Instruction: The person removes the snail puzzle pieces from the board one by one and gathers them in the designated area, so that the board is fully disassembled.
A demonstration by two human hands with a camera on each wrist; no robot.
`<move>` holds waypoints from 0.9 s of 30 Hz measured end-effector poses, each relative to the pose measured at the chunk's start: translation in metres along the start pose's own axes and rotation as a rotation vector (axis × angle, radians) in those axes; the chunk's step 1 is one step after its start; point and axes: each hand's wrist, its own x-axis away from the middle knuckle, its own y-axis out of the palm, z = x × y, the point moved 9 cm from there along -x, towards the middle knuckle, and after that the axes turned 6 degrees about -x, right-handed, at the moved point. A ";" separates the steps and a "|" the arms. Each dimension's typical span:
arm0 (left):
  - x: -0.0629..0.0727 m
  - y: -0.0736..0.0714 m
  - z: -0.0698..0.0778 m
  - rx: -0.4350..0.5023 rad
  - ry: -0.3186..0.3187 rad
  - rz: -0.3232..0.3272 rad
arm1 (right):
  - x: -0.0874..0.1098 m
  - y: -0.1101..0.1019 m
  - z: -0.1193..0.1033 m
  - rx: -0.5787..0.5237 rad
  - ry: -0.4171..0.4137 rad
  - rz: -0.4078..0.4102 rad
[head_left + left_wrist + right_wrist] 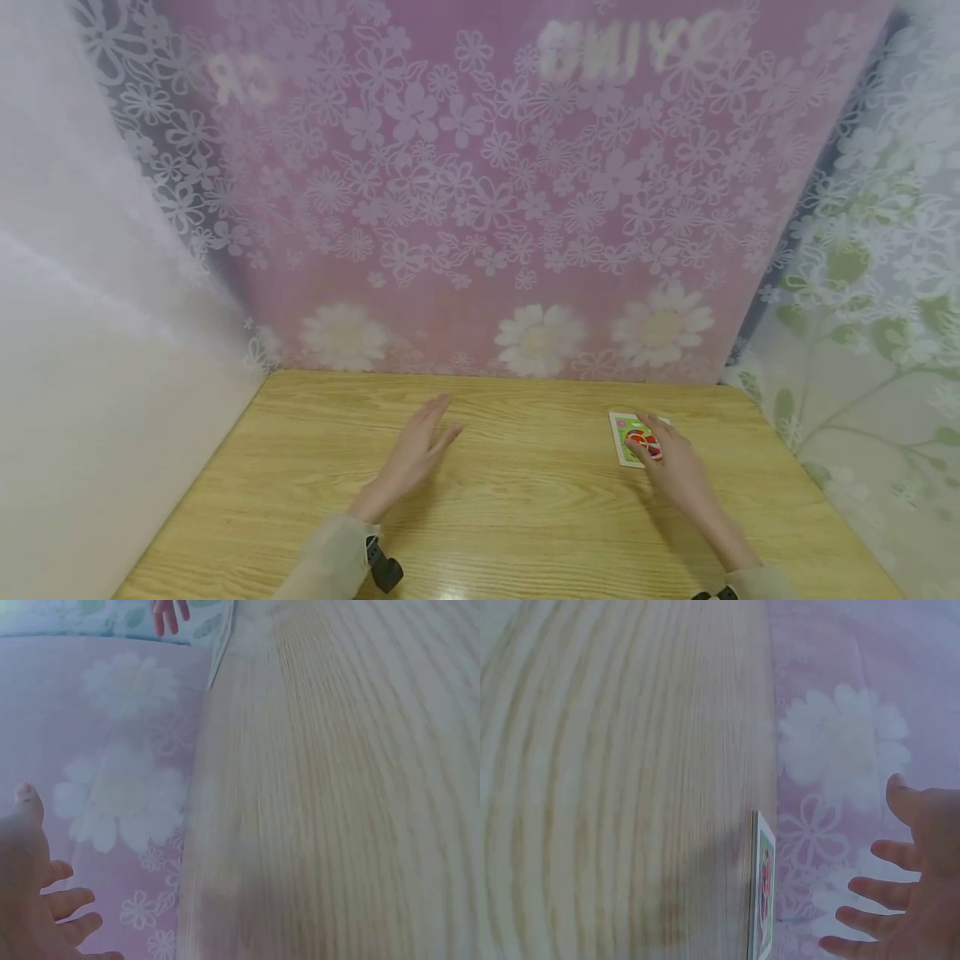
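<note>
- The right hand (pixel 675 467) hovers above the card stack (pixel 622 446) on the right side of the table (pixel 517 517); its fingers and thumb are spread, and the right wrist view shows a gap between the hand and the cards.
- The card stack lies flat on the wood, partly covered by that hand in the head view; its face has a white border, a green ground, a red figure and a pink flower; any small print on it is too small to read.
- The left hand (pixel 411 450) hangs over the left part of the table, well apart from the cards; its fingers are spread, the thumb held away.
- Pale lettering (pixel 633 50) shows high on the pink floral cloth (pixel 480 242); "Y", "I" and "N" can be made out, seemingly reversed, the rest blurred; more letters (pixel 243 79) at left resemble "C" and "R".
- A black strap (pixel 384 565) circles the left sleeve (pixel 330 546); its maker cannot be read.
</note>
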 end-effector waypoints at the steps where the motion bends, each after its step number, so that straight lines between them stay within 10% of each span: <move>1: -0.002 0.003 0.001 0.006 -0.001 -0.004 | 0.000 -0.003 0.002 -0.006 0.008 0.006; 27: -0.058 0.070 0.056 0.337 0.009 -0.067 | -0.021 -0.036 0.092 -0.069 0.173 0.025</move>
